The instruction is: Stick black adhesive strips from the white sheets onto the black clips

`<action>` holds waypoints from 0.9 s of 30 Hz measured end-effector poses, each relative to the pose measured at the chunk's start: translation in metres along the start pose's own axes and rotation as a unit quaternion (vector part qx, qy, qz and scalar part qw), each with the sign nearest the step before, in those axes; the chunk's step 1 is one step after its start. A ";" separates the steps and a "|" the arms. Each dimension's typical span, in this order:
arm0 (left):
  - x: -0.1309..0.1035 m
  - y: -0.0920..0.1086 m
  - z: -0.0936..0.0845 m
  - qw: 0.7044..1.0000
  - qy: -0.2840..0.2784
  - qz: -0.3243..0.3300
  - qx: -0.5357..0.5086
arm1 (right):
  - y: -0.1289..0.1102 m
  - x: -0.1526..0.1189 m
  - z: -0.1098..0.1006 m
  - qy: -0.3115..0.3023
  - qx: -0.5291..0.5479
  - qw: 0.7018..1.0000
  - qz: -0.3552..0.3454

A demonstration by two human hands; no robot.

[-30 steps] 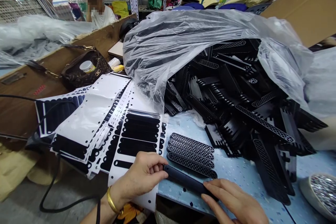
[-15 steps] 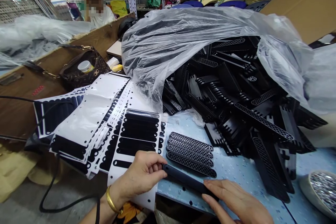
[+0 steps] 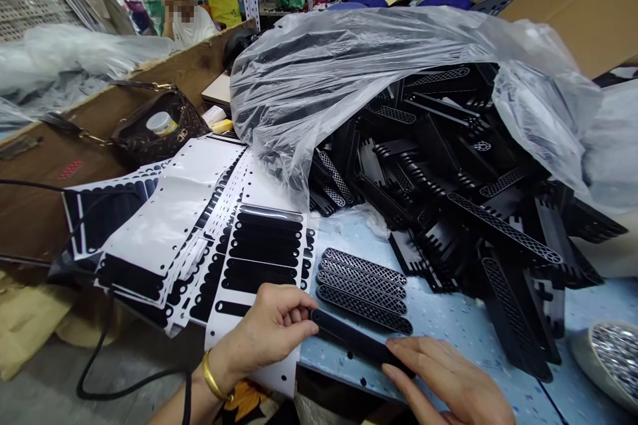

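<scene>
A long black plastic strip with rounded ends (image 3: 355, 337) lies slantwise at the front of the blue table, between my two hands. My left hand (image 3: 279, 322) pinches its left end between thumb and fingers. At the other end, the fingers and thumb of my right hand (image 3: 443, 372) close around the strip. Just behind it, several black pieces with lattice-patterned faces (image 3: 363, 289) lie side by side. A white sheet of black strip-shaped stickers (image 3: 264, 249) is left of them, partly under my left hand.
A heap of black slotted parts (image 3: 438, 172) spills from a clear plastic bag (image 3: 369, 46). A bowl of small shiny pieces (image 3: 611, 358) stands at right. More sticker sheets (image 3: 164, 212) and a brown handbag (image 3: 154, 123) are left. A person (image 3: 184, 13) sits beyond.
Both hands keep their hold on the black strip, with almost no movement. The view has shifted very slightly.
</scene>
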State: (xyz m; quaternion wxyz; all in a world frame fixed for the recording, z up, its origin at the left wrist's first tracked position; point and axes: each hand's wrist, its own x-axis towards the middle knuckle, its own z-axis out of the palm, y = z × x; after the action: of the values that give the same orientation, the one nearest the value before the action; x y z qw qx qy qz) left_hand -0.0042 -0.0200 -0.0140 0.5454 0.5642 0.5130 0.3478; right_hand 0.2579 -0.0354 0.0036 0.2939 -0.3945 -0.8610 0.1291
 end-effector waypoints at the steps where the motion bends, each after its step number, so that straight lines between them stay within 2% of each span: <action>1: 0.000 0.000 0.000 1.000 0.001 0.001 0.000 | 0.000 0.000 0.000 -0.002 0.000 1.000 -0.004; 11: -0.001 -0.002 0.000 1.000 -0.001 -0.007 -0.001 | 0.000 0.002 0.000 0.001 0.001 1.000 -0.012; 20: -0.001 -0.001 -0.002 1.000 -0.001 0.015 0.007 | 0.001 0.003 0.002 0.003 0.001 1.000 -0.016; 27: 0.000 0.000 -0.003 1.000 -0.008 -0.013 -0.003 | -0.001 0.006 0.000 0.008 0.005 1.000 -0.010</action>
State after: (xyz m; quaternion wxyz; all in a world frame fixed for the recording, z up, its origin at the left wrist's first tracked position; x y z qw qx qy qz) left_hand -0.0069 -0.0198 -0.0138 0.5561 0.5584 0.5146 0.3378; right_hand 0.2549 -0.0315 0.0064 0.3041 -0.3857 -0.8618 0.1268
